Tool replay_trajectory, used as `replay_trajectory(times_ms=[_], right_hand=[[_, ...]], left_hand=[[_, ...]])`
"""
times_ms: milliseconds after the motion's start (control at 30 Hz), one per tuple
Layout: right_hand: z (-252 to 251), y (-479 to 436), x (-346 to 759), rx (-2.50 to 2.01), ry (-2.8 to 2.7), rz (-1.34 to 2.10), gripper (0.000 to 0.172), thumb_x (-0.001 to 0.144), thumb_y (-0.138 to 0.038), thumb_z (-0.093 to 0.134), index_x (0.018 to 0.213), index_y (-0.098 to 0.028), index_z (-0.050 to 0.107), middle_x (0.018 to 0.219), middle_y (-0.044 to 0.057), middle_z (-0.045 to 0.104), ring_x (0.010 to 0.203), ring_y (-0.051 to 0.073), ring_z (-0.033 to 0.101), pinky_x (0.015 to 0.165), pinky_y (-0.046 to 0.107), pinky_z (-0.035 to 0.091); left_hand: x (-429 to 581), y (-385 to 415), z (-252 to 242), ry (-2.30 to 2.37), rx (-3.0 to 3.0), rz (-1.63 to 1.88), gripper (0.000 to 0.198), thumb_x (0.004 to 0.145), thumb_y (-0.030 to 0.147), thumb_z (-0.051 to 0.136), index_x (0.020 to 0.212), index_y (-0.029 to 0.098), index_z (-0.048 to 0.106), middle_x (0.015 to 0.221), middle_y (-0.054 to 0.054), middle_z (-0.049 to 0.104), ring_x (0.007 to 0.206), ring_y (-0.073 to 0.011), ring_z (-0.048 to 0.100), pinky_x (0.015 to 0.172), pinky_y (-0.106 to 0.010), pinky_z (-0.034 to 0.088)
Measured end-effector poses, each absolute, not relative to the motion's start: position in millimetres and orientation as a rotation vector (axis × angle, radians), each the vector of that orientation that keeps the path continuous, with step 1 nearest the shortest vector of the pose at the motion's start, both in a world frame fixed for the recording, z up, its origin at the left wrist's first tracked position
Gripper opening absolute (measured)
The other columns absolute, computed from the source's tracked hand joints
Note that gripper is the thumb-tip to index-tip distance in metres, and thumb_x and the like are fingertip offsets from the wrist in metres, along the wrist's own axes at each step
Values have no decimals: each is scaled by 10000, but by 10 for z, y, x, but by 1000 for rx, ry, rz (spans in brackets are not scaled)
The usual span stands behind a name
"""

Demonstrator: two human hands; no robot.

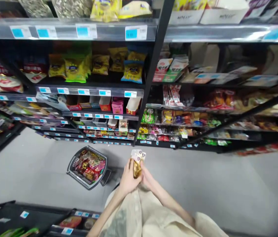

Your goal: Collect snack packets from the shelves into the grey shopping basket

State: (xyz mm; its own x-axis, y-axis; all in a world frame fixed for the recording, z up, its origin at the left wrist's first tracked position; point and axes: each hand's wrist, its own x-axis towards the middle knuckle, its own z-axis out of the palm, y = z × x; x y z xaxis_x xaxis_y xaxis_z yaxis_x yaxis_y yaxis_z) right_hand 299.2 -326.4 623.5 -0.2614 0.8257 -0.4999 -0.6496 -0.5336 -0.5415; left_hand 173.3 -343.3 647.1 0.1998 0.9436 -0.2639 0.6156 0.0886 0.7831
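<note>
Close in front of my body, both hands are closed around a small bunch of gold snack packets [137, 167] with white tops. My left hand [128, 177] grips them from the left, fingers along the side. From the right, my right hand [147, 174] presses against the same packets, its fingers partly hidden behind them. How many packets there are I cannot tell. On the floor to the left stands a dark shopping basket [73, 161], filled with colourful, mostly red snack packets [89, 166].
Ahead, tall black shelves [150, 75] hold bagged and boxed snacks, with price tags along their edges. Yellow snack bags [75, 69] sit on a middle shelf at left. Grey floor [190, 181] stretches to both sides. Another shelf unit [30, 217] stands at the lower left.
</note>
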Motion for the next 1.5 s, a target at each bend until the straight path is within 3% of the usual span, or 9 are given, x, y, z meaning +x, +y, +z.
replay_trajectory(times_ms=[133,333,500,700,867,1067,1233,1367,1500], right_hand=[[6303,-3401,2636,-1058,-261,1829,512,690,-368,938,1130,-256,700,1053,30,816,934,233,787,854,338,634],[6276,-3707,2549,-1132,-150,1834,588,634,-228,953,1161,-224,693,1081,68,819,960,294,798,859,426,668],[6287,-3887,2632,-1229,-173,1720,563,542,-256,995,1034,-187,730,1048,92,824,908,317,801,840,458,678],[6409,-3847,2552,-1520,-378,1538,567,445,-352,1003,919,-175,746,960,97,826,865,311,789,838,450,650],[6631,-3804,2332,-1789,-930,1119,461,660,-476,887,966,-178,713,971,96,804,905,292,752,790,390,595],[6916,-3820,2030,-1862,-1914,667,227,960,-337,635,1162,-237,660,1145,90,722,905,261,719,711,333,511],[6989,-3772,1944,-1729,-2249,795,529,909,-404,734,1389,-252,571,1352,126,628,1008,288,717,814,383,552],[6883,-3775,2118,-1480,-2061,1107,365,944,-308,663,1305,-254,651,1312,89,694,1110,258,706,938,390,551],[6723,-3787,2320,-1407,-1281,1522,370,840,-425,774,1137,-219,698,1103,71,791,969,259,746,847,373,602]], left_hand=[[1168,-3566,6542,1321,1397,769,851,798,384,765,1566,188,456,1669,-159,395,1565,-343,342,1313,-505,245],[472,-3709,6492,1170,468,925,580,778,485,820,1250,184,668,1236,-123,749,1128,-342,729,1005,-522,591],[86,-3799,6371,1216,514,990,712,731,460,881,1340,218,602,1308,-124,724,1161,-317,721,1010,-482,586],[34,-3869,6283,1245,827,1091,939,857,460,795,1623,325,268,1530,-123,579,1390,-275,587,1185,-437,452],[209,-3890,6342,1331,999,1109,823,948,484,678,1629,303,253,1538,-131,562,1409,-260,561,1169,-421,454],[303,-3816,6419,1340,1147,1017,375,972,505,605,1154,204,734,1252,-114,721,1215,-277,657,1124,-434,474],[284,-3766,6481,1264,1106,992,467,889,555,710,1182,191,718,1166,-102,724,1083,-252,676,981,-360,540],[220,-3779,6394,1375,950,1014,464,888,565,696,1112,160,725,1087,-92,755,1009,-244,694,924,-346,548],[96,-3829,6279,1380,774,1118,480,883,542,708,1206,188,677,1237,-102,741,1121,-254,690,988,-361,538]])
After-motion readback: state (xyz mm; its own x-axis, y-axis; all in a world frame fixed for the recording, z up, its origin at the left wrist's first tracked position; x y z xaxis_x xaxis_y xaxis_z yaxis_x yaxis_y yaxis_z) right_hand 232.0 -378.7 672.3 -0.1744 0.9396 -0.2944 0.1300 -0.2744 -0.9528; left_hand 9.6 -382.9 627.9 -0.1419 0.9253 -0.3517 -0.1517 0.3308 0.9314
